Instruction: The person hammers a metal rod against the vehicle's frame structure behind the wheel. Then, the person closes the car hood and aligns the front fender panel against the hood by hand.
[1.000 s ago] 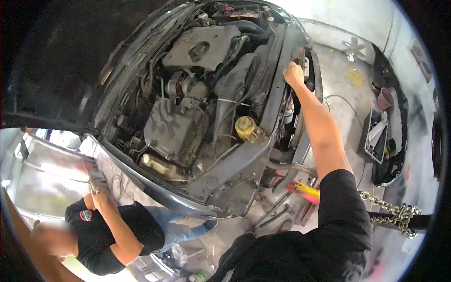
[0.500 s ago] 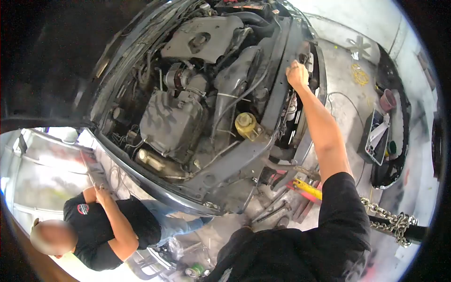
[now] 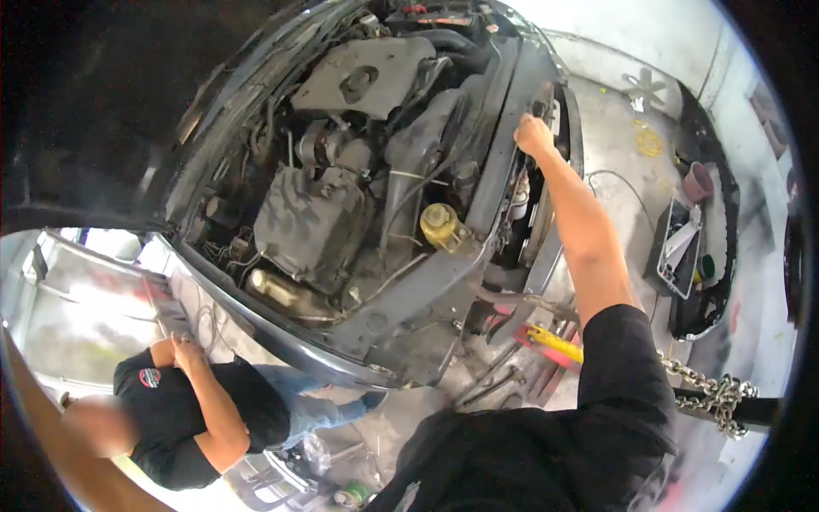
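At the front edge of a car's open engine bay, my right hand (image 3: 533, 135) is closed over the inner side of the gap behind the front bar. Its fingers are curled, and what they hold is too small to make out. A dark part shows just beyond the knuckles. Beside the hand runs the grey upper crossmember (image 3: 503, 145). Nearer to me are a yellowed reservoir (image 3: 440, 224) and the black air filter box (image 3: 307, 222). The engine cover (image 3: 367, 78) lies farther back. My left hand is out of view; a blurred, skin-coloured band crosses the lower left edge.
A co-worker in a black shirt (image 3: 213, 401) stands at lower left, hands together. On the right floor are a tool tray (image 3: 674, 247) and a detached bumper (image 3: 725, 213). A red and yellow jack (image 3: 550, 341) and a chain (image 3: 721, 405) are near my arm.
My right hand has stayed at the front crossmember with only small shifts of wrist and arm. The view has swayed slightly. The co-worker's hands remain together.
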The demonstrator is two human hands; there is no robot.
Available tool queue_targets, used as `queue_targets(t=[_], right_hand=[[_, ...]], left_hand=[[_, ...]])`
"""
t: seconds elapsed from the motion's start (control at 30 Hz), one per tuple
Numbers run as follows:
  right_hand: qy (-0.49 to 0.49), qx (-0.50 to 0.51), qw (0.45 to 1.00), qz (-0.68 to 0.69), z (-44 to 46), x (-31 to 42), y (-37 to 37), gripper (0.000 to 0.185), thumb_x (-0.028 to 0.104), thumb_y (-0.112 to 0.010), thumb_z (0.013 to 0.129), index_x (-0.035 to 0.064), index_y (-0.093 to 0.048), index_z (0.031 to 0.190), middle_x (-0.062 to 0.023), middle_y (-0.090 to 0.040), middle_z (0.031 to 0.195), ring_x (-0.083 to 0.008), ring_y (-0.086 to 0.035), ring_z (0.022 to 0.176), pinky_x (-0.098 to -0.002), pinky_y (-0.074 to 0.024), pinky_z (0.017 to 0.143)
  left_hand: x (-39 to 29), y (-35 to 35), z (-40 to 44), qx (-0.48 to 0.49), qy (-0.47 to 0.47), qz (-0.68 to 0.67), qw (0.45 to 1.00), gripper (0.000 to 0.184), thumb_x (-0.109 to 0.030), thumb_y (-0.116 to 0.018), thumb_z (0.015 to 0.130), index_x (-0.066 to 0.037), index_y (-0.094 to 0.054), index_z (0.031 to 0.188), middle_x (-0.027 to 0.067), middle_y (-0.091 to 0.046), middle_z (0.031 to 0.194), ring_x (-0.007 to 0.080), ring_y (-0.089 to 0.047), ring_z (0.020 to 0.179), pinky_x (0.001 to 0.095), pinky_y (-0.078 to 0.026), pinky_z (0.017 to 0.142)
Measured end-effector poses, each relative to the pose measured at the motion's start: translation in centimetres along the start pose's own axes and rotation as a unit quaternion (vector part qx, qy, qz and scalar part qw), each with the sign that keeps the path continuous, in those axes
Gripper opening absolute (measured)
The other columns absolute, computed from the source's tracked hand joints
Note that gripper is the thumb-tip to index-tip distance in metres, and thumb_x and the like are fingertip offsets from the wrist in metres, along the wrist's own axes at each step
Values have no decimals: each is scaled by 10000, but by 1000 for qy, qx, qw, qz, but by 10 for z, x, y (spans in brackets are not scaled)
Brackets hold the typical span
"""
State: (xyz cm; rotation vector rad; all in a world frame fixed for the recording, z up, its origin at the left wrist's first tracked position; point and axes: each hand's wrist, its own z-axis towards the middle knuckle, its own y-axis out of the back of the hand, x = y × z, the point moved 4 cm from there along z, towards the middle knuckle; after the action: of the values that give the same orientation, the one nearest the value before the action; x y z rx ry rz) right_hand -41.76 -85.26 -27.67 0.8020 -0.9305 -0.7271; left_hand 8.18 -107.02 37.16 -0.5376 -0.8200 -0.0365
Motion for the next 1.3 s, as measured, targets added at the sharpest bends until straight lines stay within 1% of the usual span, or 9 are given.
queue_targets(t=[0.1,0.2,0.3,0.4,0.57,0.73,0.93,1.07,1.3], right_hand=[[-35,108,993,-24,-8,43,5,487,330,-648,906,157,-599,1359,-258,-418,1485,-483,-478,1329,-536,-463,1074],[94,-39,955,278,-68,180,120,662,311,-683,918,-33,-488,1449,-300,-602,1334,-356,-611,1251,-432,-486,1065],[172,16,703,690,-134,286,223,694,280,-704,965,-89,-421,1480,-223,-673,1228,-208,-680,1067,-326,-529,945],[250,24,586,770,-166,343,326,819,326,-641,1008,-104,-224,1566,-201,-538,1442,-284,-567,1290,-405,-497,1036],[182,76,433,879,-184,378,378,652,400,-593,1022,-13,-372,1476,-147,-530,1376,-291,-516,1246,-411,-398,1085],[95,38,349,931,-236,365,361,313,185,-561,1037,14,-468,1282,-85,-567,1211,-175,-498,1156,-361,-404,1046],[-102,30,460,881,-291,296,275,261,62,-616,941,-18,-501,1161,-103,-582,1120,-197,-530,1076,-367,-417,992],[-249,56,485,836,-327,267,243,377,63,-628,948,-111,-443,1226,-215,-552,1226,-305,-527,1160,-434,-409,1031],[-306,64,523,793,-358,218,128,310,100,-632,977,-57,-585,1240,-151,-639,1206,-258,-613,1078,-416,-486,943]], left_hand=[[-2,33,-6,20,100,-104,989,549,-331,-434,1085,6,-685,732,196,-686,658,311,-692,555,416,-533,447],[-9,58,-15,71,148,-138,977,555,-377,-457,1077,-15,-690,726,159,-694,639,313,-689,532,396,-519,418],[-16,32,-35,-26,59,-171,983,426,-392,-444,1068,-76,-696,932,173,-724,798,383,-708,726,467,-562,629],[-42,71,-50,215,238,-203,925,487,-530,-357,1067,-165,-649,1206,195,-728,1000,437,-700,918,548,-554,754],[-87,148,-79,104,210,-244,941,385,-535,-573,988,-169,-663,911,68,-710,775,286,-713,649,416,-543,517],[-145,225,-127,111,155,-328,925,122,-190,-636,876,-99,-607,952,90,-605,918,249,-656,819,367,-550,635],[-210,294,-180,150,115,-521,833,418,-125,-585,885,-34,-612,1292,177,-609,1348,407,-579,1283,532,-502,1043],[-244,323,-212,168,99,-637,746,488,-121,-579,885,-86,-597,1371,187,-559,1416,449,-515,1344,610,-409,1114],[-309,357,-270,204,99,-715,661,493,-177,-595,890,-101,-606,1377,138,-510,1485,418,-388,1449,664,-250,1187]])
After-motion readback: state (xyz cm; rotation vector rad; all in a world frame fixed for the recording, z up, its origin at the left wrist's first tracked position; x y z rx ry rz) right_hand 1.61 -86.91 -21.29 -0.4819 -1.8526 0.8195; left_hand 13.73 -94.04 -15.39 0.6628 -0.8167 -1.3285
